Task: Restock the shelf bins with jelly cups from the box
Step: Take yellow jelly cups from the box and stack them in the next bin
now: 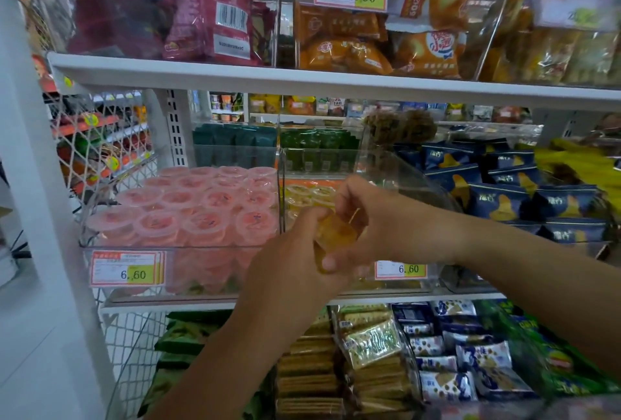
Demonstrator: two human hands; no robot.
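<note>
Though count unclear, left hand [290, 253], right hand [373, 218] both grip orange jelly cups [336, 234].

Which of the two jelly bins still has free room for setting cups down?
The pink bin is crowded: pink cups piled to its rim. The yellow bin has room: its few yellow cups lie low at the back left, with bare space toward its right wall.

The cup [336, 233] I hold is translucent amber plastic, glossy and smooth. The bins [201, 253] are clear, shiny plastic; the shelf [302, 78] is smooth white-painted metal; the tags [127, 268] are matt paper.
</note>
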